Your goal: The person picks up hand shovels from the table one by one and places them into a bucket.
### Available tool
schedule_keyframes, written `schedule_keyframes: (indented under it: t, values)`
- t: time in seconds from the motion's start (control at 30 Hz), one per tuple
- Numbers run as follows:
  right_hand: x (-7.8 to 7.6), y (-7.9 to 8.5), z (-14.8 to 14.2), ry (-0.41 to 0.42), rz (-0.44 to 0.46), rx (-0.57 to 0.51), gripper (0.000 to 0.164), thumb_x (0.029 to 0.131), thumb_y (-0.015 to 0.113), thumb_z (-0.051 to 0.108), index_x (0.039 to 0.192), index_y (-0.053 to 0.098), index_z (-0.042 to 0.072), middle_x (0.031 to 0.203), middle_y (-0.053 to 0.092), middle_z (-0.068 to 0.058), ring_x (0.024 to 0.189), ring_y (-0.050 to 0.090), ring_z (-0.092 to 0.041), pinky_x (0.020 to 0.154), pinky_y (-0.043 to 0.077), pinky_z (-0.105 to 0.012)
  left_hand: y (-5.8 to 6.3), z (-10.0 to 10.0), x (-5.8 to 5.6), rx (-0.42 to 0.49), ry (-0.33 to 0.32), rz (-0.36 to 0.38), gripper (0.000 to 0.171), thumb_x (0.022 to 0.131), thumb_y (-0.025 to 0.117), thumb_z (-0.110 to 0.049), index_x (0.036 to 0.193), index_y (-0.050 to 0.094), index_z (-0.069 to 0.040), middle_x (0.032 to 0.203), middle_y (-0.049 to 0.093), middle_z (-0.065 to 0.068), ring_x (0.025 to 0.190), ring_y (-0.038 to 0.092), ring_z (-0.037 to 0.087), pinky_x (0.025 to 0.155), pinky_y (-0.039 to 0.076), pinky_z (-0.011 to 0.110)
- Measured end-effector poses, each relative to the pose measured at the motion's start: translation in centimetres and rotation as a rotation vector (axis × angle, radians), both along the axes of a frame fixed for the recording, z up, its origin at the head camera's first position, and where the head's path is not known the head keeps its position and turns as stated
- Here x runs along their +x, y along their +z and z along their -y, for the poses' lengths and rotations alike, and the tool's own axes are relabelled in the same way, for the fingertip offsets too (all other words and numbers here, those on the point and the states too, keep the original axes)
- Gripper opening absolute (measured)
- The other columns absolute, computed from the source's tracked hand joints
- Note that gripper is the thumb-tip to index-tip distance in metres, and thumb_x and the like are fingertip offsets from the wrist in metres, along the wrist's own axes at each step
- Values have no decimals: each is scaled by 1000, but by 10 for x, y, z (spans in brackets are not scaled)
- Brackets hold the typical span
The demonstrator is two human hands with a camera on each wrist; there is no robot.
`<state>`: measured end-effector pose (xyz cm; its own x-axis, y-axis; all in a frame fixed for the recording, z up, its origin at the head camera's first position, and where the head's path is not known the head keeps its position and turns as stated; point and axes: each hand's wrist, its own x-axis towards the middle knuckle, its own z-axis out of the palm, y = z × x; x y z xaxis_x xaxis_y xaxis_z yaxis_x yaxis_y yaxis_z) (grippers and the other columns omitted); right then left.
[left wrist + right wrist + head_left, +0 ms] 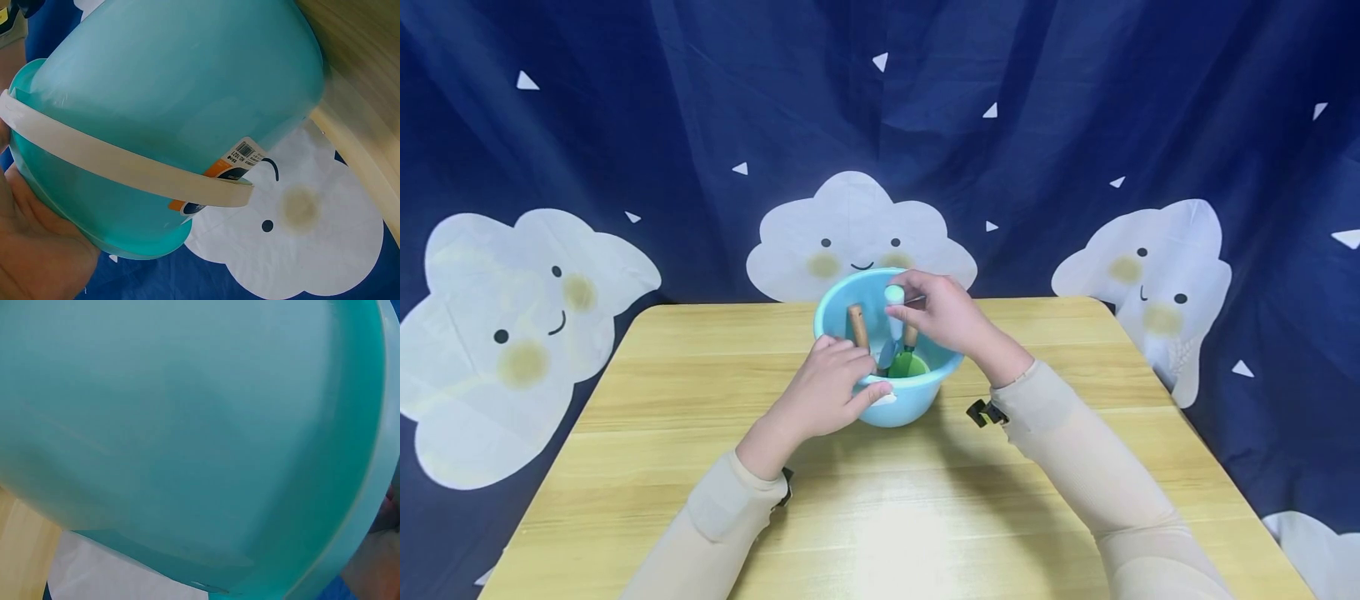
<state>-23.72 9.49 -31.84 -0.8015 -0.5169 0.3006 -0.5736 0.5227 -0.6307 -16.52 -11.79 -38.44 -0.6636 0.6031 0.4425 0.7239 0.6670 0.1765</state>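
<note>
A light blue bucket (pixel 898 407) stands toward the back of the table, tilted so that its inside shows. My left hand (pixel 823 383) grips its near left rim, fingers over the edge and thumb along the outside. Above the opening, my right hand (pixel 943 312) pinches the upright handle of a light blue tool (pixel 896 327), whose lower end is down in the bucket. A green-headed tool (pixel 910 364) with a wooden handle lies beside it. Another wooden handle (pixel 859 323) leans at the left inside; its lower end is hidden.
The bucket's white carrying handle (pixel 125 160) hangs across its side, over a barcode label (pixel 245 152). Underneath is a wood-grain table (pixel 700 375). Behind it hangs a dark blue curtain (pixel 1045 167) with white clouds.
</note>
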Motion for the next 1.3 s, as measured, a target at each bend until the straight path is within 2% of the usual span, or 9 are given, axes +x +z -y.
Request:
schedule_keyframes:
  t: [0.2, 0.5, 0.93, 1.3]
  values:
    - [0, 3, 1, 9, -31, 47, 36, 95, 71, 17, 125, 63, -2, 112, 70, -14, 97, 71, -24, 86, 56, -35, -2, 1, -1, 10, -2, -11, 45, 103, 42, -56, 76, 51, -20, 72, 46, -10, 81, 54, 15, 86, 35, 39]
    - [-3, 3, 2, 1, -55, 71, 37, 95, 71, 18, 126, 63, -1, 116, 69, -14, 98, 71, -25, 86, 56, -35, -3, 1, -1, 8, -4, -11, 42, 102, 46, -54, 76, 51, -21, 72, 47, -10, 83, 54, 15, 86, 34, 38]
    - [-6, -4, 5, 47, -118, 156, 33, 95, 70, 13, 125, 64, 2, 122, 68, -12, 103, 71, -27, 90, 55, -38, -3, 1, -1, 4, -1, -12, 44, 103, 43, -55, 77, 53, -21, 74, 49, -11, 82, 53, 14, 86, 34, 38]
    - [-4, -10, 6, 50, -97, 153, 32, 94, 71, 10, 123, 64, 1, 120, 68, -11, 105, 70, -27, 91, 54, -35, -3, 0, -1, 2, -5, -24, 46, 103, 40, -57, 77, 52, -21, 73, 48, -11, 81, 53, 14, 86, 35, 38]
